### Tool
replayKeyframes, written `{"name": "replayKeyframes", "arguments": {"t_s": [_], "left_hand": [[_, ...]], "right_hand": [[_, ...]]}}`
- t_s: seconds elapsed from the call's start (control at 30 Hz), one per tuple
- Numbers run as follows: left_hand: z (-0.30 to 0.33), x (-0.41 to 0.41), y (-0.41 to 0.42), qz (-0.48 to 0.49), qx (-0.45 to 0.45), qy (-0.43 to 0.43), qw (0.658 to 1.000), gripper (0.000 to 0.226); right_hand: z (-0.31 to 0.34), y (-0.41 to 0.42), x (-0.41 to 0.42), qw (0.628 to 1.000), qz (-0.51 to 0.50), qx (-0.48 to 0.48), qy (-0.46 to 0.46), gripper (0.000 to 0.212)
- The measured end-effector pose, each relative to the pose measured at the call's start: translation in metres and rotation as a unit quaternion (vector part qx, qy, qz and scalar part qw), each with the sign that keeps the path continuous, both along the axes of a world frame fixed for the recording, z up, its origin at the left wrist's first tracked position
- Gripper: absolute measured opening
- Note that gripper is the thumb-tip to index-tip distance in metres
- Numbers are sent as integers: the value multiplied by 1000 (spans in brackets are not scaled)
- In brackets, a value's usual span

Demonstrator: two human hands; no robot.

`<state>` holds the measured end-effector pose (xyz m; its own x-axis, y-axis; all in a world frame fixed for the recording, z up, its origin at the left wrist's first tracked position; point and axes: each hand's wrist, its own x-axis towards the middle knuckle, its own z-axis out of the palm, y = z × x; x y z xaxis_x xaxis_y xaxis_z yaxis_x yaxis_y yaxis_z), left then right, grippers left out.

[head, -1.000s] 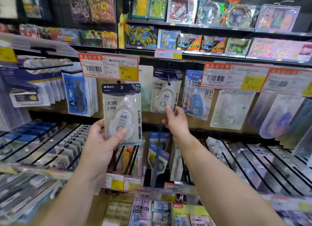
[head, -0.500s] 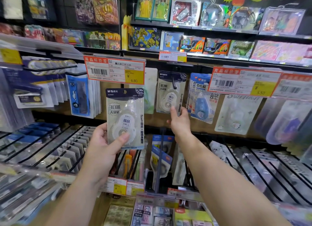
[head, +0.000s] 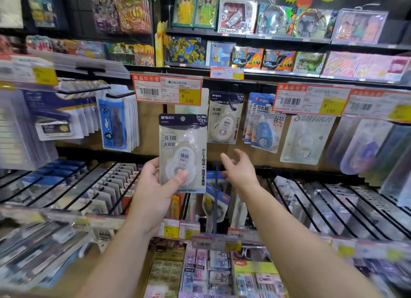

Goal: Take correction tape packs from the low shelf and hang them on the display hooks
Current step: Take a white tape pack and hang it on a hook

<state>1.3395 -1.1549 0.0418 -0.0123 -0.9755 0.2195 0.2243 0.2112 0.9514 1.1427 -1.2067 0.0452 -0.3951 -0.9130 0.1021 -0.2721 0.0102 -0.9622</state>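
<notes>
My left hand [head: 155, 186] grips a correction tape pack [head: 182, 151], a white dispenser on a card with a dark header, upright in front of the display wall. A second, identical pack [head: 224, 117] hangs on a black display hook [head: 232, 105] just right of the held one. My right hand [head: 240, 168] hovers below that hanging pack with fingers spread and relaxed, touching nothing. More packs lie in the low shelf [head: 213, 208] between my forearms.
A red and yellow price tag [head: 166, 89] hangs above the held pack. Blue glue tape packs [head: 264, 122] hang to the right, blue rabbit packs [head: 115, 122] to the left. Sloped wire racks [head: 333, 204] of stationery flank both arms. Toy boxes [head: 238, 15] fill the upper shelves.
My right hand has let go of the hanging pack and drawn back down with fingers spread. The pack stays on its hook. My left hand still holds the other pack.
</notes>
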Motion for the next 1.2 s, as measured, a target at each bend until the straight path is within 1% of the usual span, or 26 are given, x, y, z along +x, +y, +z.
{"name": "replayKeyframes", "arguments": {"t_s": [0.13,0.2,0.23,0.33,0.4,0.43,0.47,0.53,0.7,0.87,0.97,1.07,1.2], "left_hand": [[1,-6,11,-14,-10,-3,1000,44],[3,-10,17,-20,-23,-6,1000,42],[4,-13,19,-22,-29,-8,999,42],[8,-21,27,-27,-45,-10,999,40],[10,-27,32,-36,-52,-16,998,40],[11,-29,34,-40,-55,-19,997,40],[13,-32,36,-42,-60,-25,997,40],[17,-38,40,-46,-69,-34,996,40],[28,-49,44,-75,-77,-21,994,33],[29,-54,41,-77,-68,-5,995,30],[27,-56,39,-76,-62,-3,995,28],[25,-56,35,-49,-70,-39,996,27],[15,-53,24,41,-66,-131,988,25]], "right_hand": [[10,46,13,998,20,-62,8,36],[13,68,19,994,36,-99,2,20],[14,80,23,992,52,-116,-8,16],[12,111,31,985,87,-146,22,20],[8,123,34,982,95,-158,50,16],[7,127,35,980,90,-165,62,17],[7,128,34,980,77,-171,72,23],[8,131,32,979,54,-180,76,29],[13,132,19,979,34,-192,57,27],[15,128,14,980,31,-188,64,9],[12,126,12,981,37,-180,69,11],[9,122,7,981,35,-168,86,11],[2,115,-4,983,-9,-118,140,25]]}}
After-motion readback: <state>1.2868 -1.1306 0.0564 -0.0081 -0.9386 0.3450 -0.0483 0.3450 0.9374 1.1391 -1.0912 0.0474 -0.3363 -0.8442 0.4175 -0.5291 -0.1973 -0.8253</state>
